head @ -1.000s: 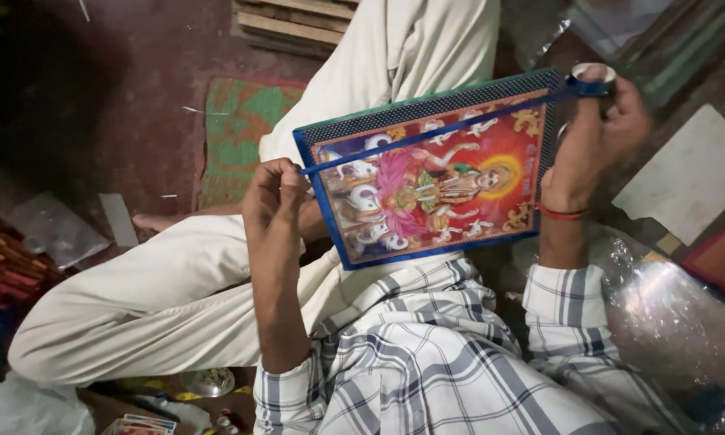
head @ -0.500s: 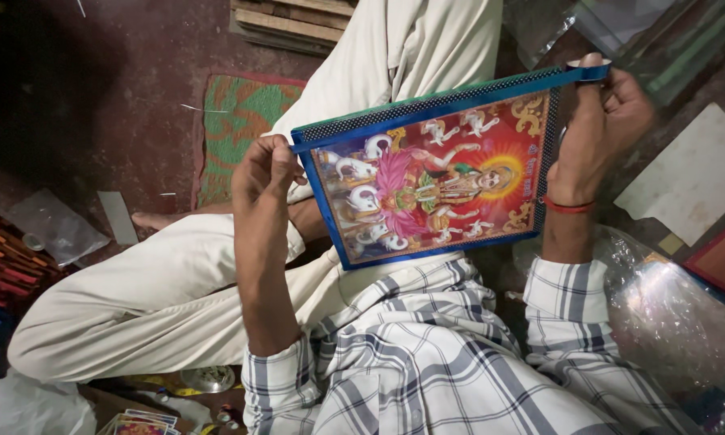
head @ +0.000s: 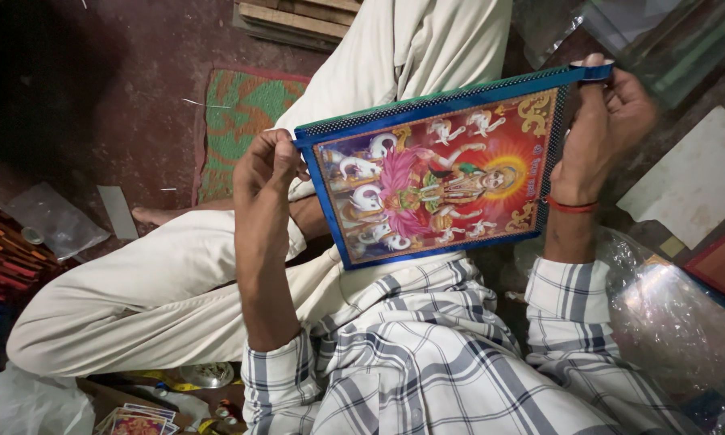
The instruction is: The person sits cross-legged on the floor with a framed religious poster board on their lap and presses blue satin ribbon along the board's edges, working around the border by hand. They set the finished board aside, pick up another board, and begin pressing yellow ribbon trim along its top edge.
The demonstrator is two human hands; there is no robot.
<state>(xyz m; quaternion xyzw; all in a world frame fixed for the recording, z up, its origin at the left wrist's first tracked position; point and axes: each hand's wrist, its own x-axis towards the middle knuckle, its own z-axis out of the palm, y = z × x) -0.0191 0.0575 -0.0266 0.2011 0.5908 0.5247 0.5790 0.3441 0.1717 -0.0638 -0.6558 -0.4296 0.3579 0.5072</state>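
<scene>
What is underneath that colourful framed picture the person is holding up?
Under the framed picture, held by left hand and right hand, lie the person's cream trousers and checked shirt. The lap directly beneath is hidden by the picture.

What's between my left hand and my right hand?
In the head view, the blue-bordered colourful framed picture spans between the left hand and right hand, which grip its ends.

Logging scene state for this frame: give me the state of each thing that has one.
framed picture: held up over the lap, tilted, colourful face toward camera
left hand: shut on the frame's left corner
right hand: shut on the frame's right end
plastic wrap: crumpled, lying at right
</scene>
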